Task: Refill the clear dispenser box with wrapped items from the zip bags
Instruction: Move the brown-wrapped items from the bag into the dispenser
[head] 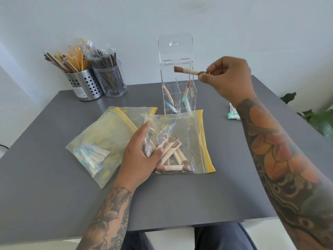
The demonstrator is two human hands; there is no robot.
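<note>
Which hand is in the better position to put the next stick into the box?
Right. The right hand already pinches a stick level with the open top of the box. The left hand rests on the bag.

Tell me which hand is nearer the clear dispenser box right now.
Right. The right hand holds a brown sugar stick just beside the dispenser box's open top; the left hand rests on the zip bag in front of it.
</note>
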